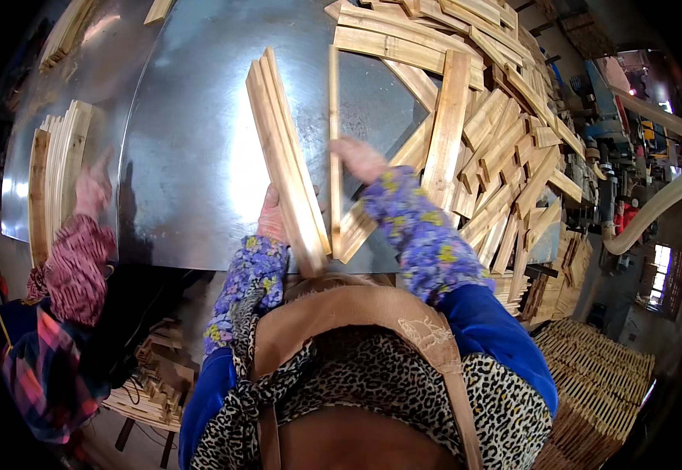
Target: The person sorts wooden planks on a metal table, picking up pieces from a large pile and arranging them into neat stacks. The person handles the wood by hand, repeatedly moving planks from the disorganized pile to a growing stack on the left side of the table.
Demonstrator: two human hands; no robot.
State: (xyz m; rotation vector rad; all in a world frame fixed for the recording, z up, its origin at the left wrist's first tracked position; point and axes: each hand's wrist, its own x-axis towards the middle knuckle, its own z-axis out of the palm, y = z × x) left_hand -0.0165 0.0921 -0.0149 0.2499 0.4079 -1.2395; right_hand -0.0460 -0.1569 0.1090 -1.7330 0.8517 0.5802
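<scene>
My left hand [273,217] is wrapped round a bundle of wooden slats [287,160], its thumb side showing at the bundle's left. The bundle leans slightly left, its near end close to my body; most of the fingers are hidden behind it. Just right of it, a single thin slat [335,184] stands on its narrow edge. My right hand [359,159] is at the middle of this slat, its fingers closed on it, somewhat smeared by motion. Both hands work over a grey metal tabletop [192,125].
A big jumbled heap of wooden slats [505,149] covers the table's right side. At the left, a co-worker's hand [93,188] is beside an upright row of slats [67,157]. A woven slatted basket [599,376] stands at lower right; machinery and hoses [654,219] are beyond.
</scene>
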